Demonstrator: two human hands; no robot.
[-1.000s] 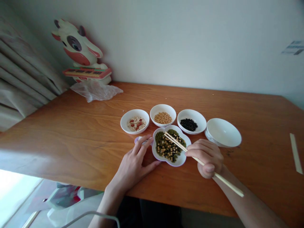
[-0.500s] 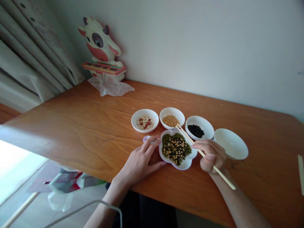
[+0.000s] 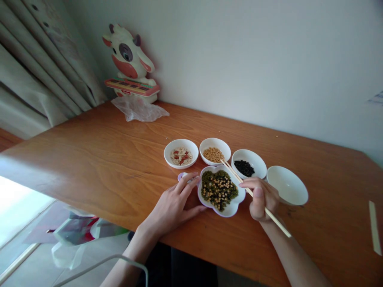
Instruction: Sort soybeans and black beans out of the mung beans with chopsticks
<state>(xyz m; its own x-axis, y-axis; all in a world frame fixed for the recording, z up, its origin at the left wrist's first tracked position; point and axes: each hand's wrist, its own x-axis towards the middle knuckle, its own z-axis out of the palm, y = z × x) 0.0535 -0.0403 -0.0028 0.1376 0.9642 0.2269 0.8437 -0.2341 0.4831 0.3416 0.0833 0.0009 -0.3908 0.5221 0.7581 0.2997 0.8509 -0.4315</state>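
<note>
My right hand [image 3: 263,199] is closed around a pair of wooden chopsticks [image 3: 254,195]. Their tips lie at the near rim of the white bowl of yellow beans [image 3: 213,154]; I cannot tell whether they pinch a bean. Thumb and fingers of my left hand [image 3: 176,205] grip the left edge of a flower-shaped dish [image 3: 231,209] with a lilac rim. In that dish is a mix of green, black and yellow beans [image 3: 220,189]. A bowl of black beans [image 3: 244,168] stands right of the yellow ones, and a bowl of pale and reddish seeds [image 3: 181,155] left of them.
Another white bowl [image 3: 287,185] stands at the right of the row. At the back left, a cow-shaped toy keyboard [image 3: 131,85] leans by the wall, a clear plastic bag [image 3: 140,109] before it. A pale strip [image 3: 374,227] lies far right. A cable [image 3: 119,257] crosses the lower left.
The whole view has shifted a little, so the bowls appear slightly lower and further left. My right thumb has moved a bit on the chopsticks; their tips stay by the yellow beans' bowl.
</note>
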